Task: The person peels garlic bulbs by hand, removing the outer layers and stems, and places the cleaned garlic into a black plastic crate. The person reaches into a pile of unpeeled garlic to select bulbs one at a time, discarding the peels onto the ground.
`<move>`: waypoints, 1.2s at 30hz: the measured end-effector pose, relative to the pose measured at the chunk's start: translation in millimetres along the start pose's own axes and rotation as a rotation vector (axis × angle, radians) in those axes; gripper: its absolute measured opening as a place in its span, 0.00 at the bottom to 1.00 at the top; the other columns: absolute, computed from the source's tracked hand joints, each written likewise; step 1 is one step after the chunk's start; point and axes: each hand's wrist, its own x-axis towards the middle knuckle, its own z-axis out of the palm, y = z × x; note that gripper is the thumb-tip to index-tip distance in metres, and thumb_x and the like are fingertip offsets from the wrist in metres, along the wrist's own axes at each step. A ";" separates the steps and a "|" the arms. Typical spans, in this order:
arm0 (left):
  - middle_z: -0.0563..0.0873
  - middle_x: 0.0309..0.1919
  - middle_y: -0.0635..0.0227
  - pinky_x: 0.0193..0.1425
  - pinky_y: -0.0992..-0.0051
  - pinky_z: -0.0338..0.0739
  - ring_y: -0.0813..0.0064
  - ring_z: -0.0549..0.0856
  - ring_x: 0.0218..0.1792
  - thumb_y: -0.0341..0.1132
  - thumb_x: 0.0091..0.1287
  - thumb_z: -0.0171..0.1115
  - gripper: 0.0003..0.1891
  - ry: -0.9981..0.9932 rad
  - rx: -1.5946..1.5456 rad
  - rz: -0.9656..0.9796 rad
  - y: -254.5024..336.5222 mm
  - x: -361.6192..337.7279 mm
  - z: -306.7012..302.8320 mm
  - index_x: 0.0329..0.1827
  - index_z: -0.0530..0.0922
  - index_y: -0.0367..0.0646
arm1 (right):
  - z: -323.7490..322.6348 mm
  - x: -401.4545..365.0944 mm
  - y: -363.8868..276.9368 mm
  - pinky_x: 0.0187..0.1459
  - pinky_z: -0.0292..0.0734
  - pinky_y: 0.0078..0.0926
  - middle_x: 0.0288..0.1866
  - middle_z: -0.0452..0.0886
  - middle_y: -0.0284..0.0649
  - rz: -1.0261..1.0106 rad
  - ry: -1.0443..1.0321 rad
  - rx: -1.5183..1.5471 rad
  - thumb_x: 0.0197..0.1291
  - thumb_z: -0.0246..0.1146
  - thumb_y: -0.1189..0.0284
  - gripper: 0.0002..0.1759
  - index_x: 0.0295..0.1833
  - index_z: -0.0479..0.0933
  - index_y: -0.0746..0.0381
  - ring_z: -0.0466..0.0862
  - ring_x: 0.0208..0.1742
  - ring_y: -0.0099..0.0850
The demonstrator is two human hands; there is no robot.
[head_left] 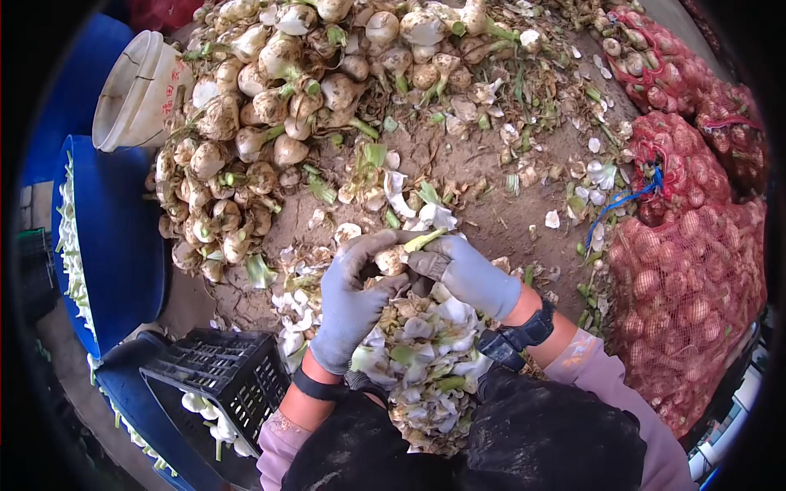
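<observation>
My left hand (352, 286), in a grey-white glove with dirty fingertips, is closed around a garlic bulb (391, 260). A short green stem (426, 239) rises from the bulb to the right. My right hand (463, 270), gloved the same way, pinches at the stem side of the bulb, its thumb close to it. The glove fingers hide part of the bulb. Below both hands, a heap of peeled garlic skins (434, 344) lies between my knees.
A large pile of unpeeled garlic (278, 98) lies ahead and left. Red mesh sacks of garlic (679, 286) line the right. At left stand a white bucket (123, 98), blue tubs (123, 245) and a black crate (213, 360) near white garlic. Skins litter the dirt floor (508, 213).
</observation>
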 end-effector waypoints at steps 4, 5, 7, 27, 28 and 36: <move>0.81 0.53 0.64 0.65 0.72 0.74 0.70 0.81 0.57 0.16 0.56 0.69 0.26 0.040 0.102 0.048 1.8 -2.6 -4.9 0.59 0.76 0.34 | 0.5 -4.4 -1.1 0.38 0.76 0.21 0.35 0.82 0.32 -0.066 -0.134 0.033 0.72 0.60 0.66 0.16 0.53 0.78 0.70 0.80 0.36 0.19; 0.81 0.52 0.63 0.63 0.71 0.75 0.69 0.81 0.55 0.18 0.54 0.72 0.25 0.060 0.142 0.059 -0.7 -3.7 -3.6 0.57 0.77 0.36 | 3.3 -2.1 -0.6 0.39 0.77 0.21 0.36 0.82 0.32 -0.017 -0.067 0.037 0.71 0.60 0.67 0.16 0.52 0.79 0.70 0.80 0.37 0.18; 0.81 0.52 0.63 0.62 0.71 0.75 0.69 0.81 0.55 0.18 0.53 0.73 0.25 0.054 0.329 0.145 9.5 -2.7 -2.3 0.56 0.78 0.37 | 9.7 4.0 0.3 0.38 0.76 0.21 0.38 0.84 0.32 -0.043 0.067 -0.036 0.69 0.62 0.69 0.13 0.48 0.81 0.69 0.79 0.38 0.17; 0.80 0.59 0.62 0.41 0.79 0.80 0.79 0.83 0.45 0.55 0.75 0.53 0.37 -0.118 -0.737 -0.330 -4.3 -9.6 -8.3 0.77 0.57 0.40 | 15.0 20.4 23.8 0.43 0.78 0.32 0.33 0.84 0.45 -0.516 0.185 -0.533 0.61 0.64 0.72 0.13 0.49 0.80 0.66 0.83 0.35 0.37; 0.80 0.59 0.62 0.41 0.79 0.80 0.79 0.83 0.45 0.55 0.75 0.53 0.37 -0.120 -0.736 -0.334 -8.2 -10.5 -7.3 0.77 0.57 0.40 | 15.7 19.9 25.9 0.41 0.77 0.29 0.33 0.84 0.45 -0.235 0.041 -0.080 0.63 0.64 0.71 0.12 0.48 0.81 0.67 0.83 0.34 0.31; 0.81 0.56 0.60 0.49 0.78 0.80 0.77 0.81 0.47 0.31 0.66 0.68 0.28 0.208 -0.053 -0.341 -6.5 -4.3 -29.2 0.69 0.71 0.38 | 28.8 19.8 36.9 0.40 0.78 0.31 0.36 0.86 0.49 -0.264 0.095 -0.150 0.65 0.64 0.70 0.13 0.48 0.81 0.69 0.85 0.38 0.30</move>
